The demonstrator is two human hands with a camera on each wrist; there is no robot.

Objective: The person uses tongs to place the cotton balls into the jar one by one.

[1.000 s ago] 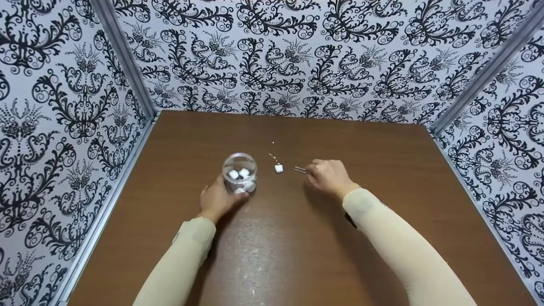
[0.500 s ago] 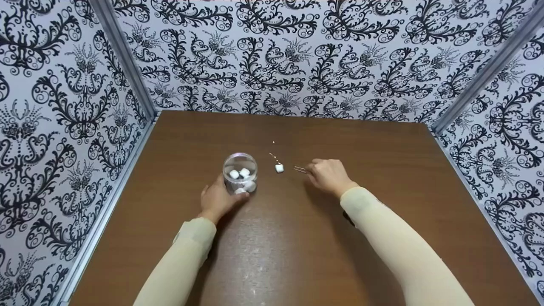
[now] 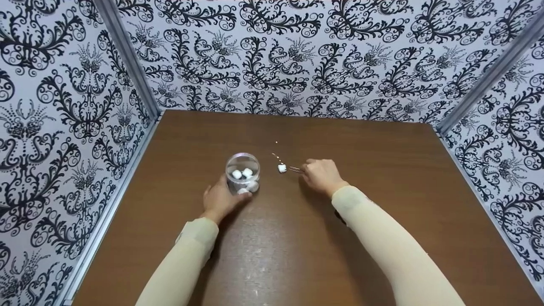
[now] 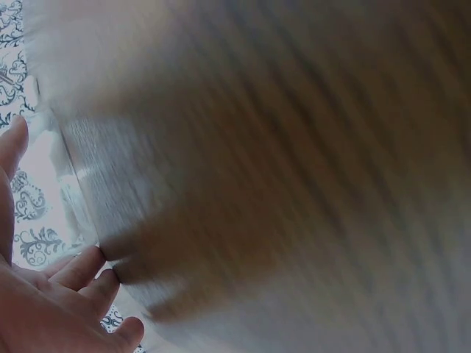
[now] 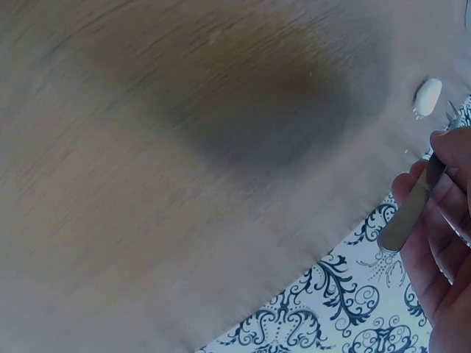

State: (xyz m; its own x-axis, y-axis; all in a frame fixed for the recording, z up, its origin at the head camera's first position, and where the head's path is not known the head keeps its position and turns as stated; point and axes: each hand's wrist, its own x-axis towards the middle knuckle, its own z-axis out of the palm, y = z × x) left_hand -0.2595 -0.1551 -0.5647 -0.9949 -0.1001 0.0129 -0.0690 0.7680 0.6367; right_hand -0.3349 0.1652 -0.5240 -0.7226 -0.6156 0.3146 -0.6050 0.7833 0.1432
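In the head view, my left hand [image 3: 220,199] grips a clear round jar [image 3: 242,168] from its lower left side; several white marshmallows [image 3: 247,172] lie inside it. The left wrist view shows the fingers [image 4: 87,273] against the clear wall. A single marshmallow [image 3: 282,168] sits on the table to the right of the jar. My right hand [image 3: 321,176] holds a small metal fork [image 3: 294,169] low over the table. Its prongs point left and end right beside that marshmallow; whether they touch it I cannot tell. The fork's flat handle [image 5: 410,213] shows in the right wrist view.
Small white crumbs [image 3: 277,157] form a short line behind the single marshmallow. The brown wooden table [image 3: 272,238] is bounded by patterned panels [image 3: 280,55] at the back and both sides, with metal posts [image 3: 127,55] at the corners.
My right hand has moved slightly left, bringing the fork's prongs closer to the single marshmallow. My left hand keeps its hold on the jar. The head view has shifted a little.
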